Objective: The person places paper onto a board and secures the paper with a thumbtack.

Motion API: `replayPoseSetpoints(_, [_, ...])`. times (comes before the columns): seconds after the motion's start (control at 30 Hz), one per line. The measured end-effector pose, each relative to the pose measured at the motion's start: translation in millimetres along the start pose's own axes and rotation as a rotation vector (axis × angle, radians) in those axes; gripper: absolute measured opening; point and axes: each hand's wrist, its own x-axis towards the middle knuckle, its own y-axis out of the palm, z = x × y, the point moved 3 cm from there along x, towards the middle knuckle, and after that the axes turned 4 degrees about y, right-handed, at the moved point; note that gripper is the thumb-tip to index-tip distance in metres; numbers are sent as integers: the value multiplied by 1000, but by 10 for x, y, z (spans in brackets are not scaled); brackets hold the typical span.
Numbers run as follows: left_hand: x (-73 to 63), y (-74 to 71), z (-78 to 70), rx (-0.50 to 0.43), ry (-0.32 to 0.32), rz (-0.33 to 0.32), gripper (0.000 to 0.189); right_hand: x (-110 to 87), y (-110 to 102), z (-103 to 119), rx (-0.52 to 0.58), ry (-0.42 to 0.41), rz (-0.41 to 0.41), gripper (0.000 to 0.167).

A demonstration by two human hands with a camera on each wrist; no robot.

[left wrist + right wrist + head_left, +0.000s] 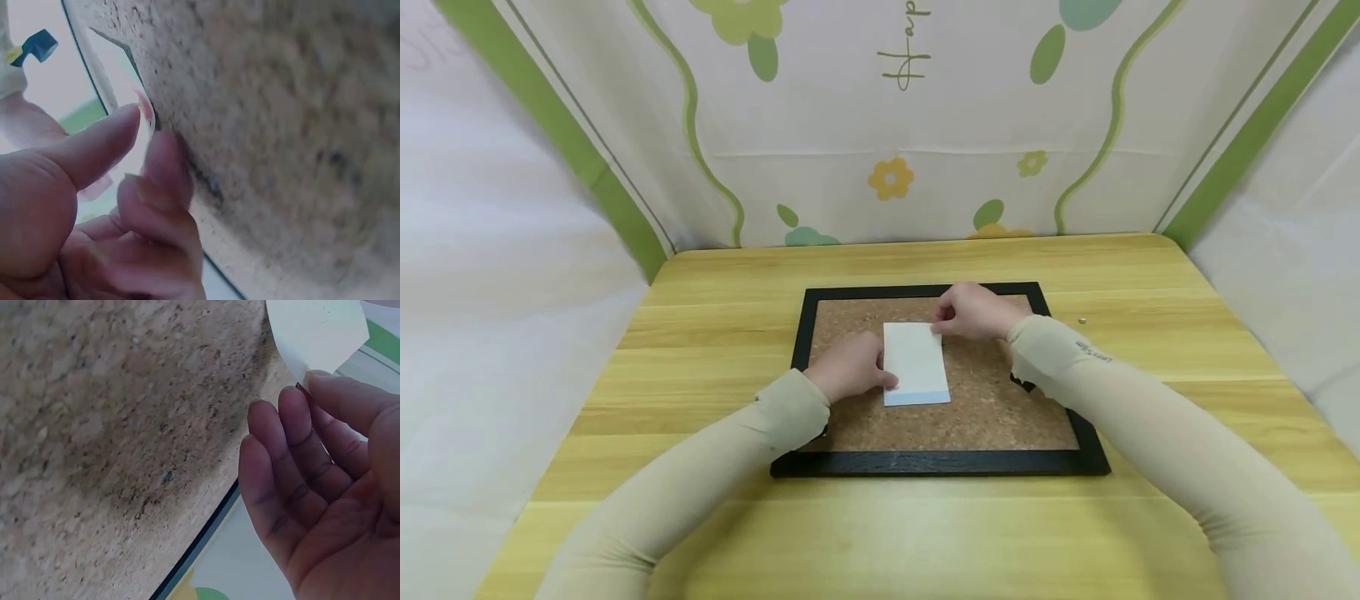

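A white rectangular paper (915, 358) with a pale blue strip along its near edge lies over the middle of a cork board (985, 417). My left hand (852, 367) pinches the paper's left edge near its lower corner. In the left wrist view, the thumb (106, 140) lies on the paper's face and the curled fingers are behind its edge. At the upper right corner, my right hand (976, 310) pinches the paper. The right wrist view shows that corner between thumb (350, 394) and index finger, the other fingers loosely bent below.
A black frame (940, 463) borders the cork board on the wooden table (910, 533). One small shiny object (1082, 321) lies on the table to the right of the frame. White cloth with printed flowers (891, 179) hangs behind the table.
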Motion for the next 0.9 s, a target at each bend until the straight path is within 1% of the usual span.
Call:
replayPoseSetpoints(0.1, [-29, -14, -47, 102, 3, -15, 31, 39, 26, 17, -37, -1, 4, 15])
replayPoseSetpoints(0.23, [-59, -11, -94, 254, 36, -63, 31, 72, 55, 24, -60, 14, 12, 14])
replayPoseSetpoints(0.37, [-80, 28, -94, 371, 84, -109, 33, 97, 78, 16, -76, 40, 26, 16])
replayPoseSetpoints(0.47, [-98, 59, -82, 427, 118, -118, 37, 100, 83, 8, -81, 57, 39, 20])
replayPoseSetpoints(0.53, [-110, 71, -71, 443, 130, -112, 40, 99, 80, 4, -74, 67, 49, 21])
replayPoseSetpoints(0.6, [-119, 84, -55, 452, 129, -90, 46, 97, 76, 1, -65, 79, 59, 22])
replayPoseSetpoints(0.77, [-129, 120, -6, 485, 91, 1, 73, 78, 60, 17, -42, 107, 93, 19])
replayPoseSetpoints(0.83, [-127, 128, 7, 490, 80, 27, 78, 75, 51, 29, -42, 116, 105, 15])
replayPoseSetpoints(0.9, [-110, 134, 32, 486, 79, 39, 82, 79, 48, 34, -44, 128, 112, 12])
